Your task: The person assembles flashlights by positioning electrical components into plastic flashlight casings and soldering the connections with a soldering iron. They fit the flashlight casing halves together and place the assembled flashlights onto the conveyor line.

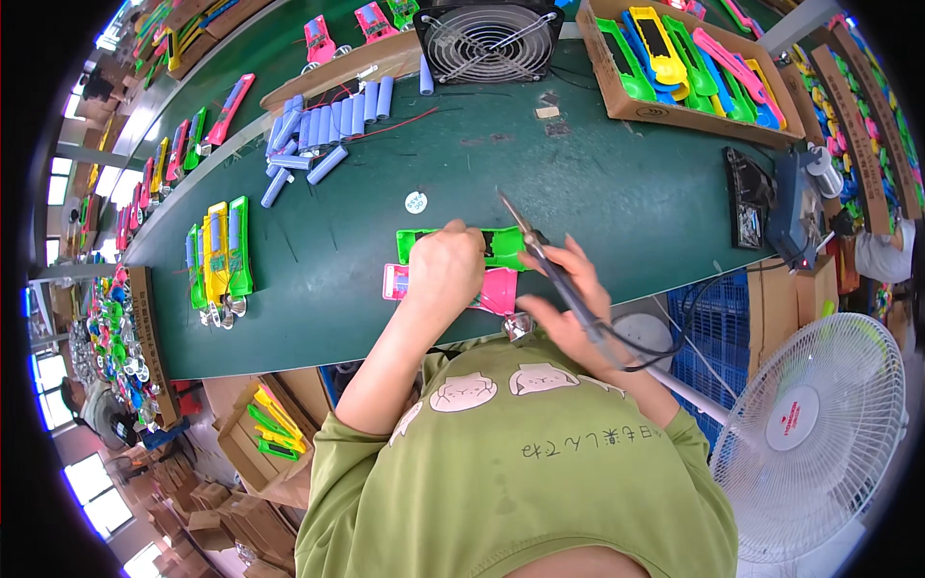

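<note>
My left hand (446,262) is closed in a fist over two flashlight casings, and what its fingers pinch is hidden beneath it. The green casing (503,248) lies open side up on the dark green workbench (462,173). Nearer to me, the pink casing (496,291) lies alongside it, with a silver lamp cup (518,328) by its right end. My right hand (595,294) grips a soldering iron (557,275) by the handle. Its tip points up and away to the left, above the bench and apart from the casings.
Purple-blue battery cells (332,123) with red wires are heaped at the far left. Several wired casings (219,252) stand left. A black cooling fan (489,43) and a carton (626,108) of casings sit at the back. The soldering station (800,207) is right, above a white fan (809,433).
</note>
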Demonstrator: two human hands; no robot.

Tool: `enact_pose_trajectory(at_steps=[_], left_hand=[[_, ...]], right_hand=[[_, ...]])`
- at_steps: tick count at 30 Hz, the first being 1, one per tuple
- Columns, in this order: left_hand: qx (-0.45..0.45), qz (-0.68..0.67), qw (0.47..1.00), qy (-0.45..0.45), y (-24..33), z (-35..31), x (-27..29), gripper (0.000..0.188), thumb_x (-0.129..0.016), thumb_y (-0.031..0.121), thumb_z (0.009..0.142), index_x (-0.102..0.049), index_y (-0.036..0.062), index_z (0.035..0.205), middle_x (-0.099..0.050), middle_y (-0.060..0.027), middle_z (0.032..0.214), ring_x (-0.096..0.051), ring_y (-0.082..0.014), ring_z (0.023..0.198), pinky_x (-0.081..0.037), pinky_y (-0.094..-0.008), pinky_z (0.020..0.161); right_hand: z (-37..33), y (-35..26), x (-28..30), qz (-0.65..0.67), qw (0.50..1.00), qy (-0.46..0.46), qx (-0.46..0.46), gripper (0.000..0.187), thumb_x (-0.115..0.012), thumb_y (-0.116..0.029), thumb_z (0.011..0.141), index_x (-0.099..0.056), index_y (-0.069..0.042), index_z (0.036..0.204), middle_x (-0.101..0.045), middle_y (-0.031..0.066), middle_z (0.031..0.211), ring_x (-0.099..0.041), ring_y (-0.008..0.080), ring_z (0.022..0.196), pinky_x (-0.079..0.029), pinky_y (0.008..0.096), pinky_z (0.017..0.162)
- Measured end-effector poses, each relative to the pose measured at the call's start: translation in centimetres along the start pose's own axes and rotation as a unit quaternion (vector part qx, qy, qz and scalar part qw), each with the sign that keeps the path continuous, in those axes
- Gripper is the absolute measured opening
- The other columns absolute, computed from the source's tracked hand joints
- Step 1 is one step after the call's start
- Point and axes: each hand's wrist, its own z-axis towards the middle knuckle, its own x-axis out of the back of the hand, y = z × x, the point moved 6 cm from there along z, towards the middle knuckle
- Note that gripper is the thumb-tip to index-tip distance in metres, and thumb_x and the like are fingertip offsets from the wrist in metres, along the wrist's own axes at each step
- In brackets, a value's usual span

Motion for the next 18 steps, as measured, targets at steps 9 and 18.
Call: enact_pose_trajectory(at_steps=[9,18], left_hand=[[-0.002,-0.009,1.000,0.007,-0.2,-0.1,0.1,0.003,-0.058,0.005,0.068,-0.061,0.0040,0.068,-0.057,-0.0122,0.069,-0.058,-0.0297,0.061,-0.047,-0.0374,0.057],[-0.007,0.008,1.000,0.000,-0.4,0.0,-0.3,0.002,-0.056,0.004,0.069,-0.057,0.0030,0.067,-0.056,-0.0128,0.068,-0.057,-0.0298,0.061,-0.046,-0.0385,0.057]], right_hand=[[0.7,-0.5,3.4,-0.039,0.992,0.080,0.087,0.023,-0.070,-0.009,0.070,-0.058,-0.002,0.089,-0.065,0.0085,0.079,-0.061,0.0177,0.073,-0.029,0.0458,0.100],[0.4,5.3,2.7,0.325,0.912,0.127,-0.216,0.015,-0.062,-0.001,0.078,-0.055,0.005,0.090,-0.061,0.0107,0.083,-0.062,0.0142,0.063,-0.050,0.0231,0.060]])
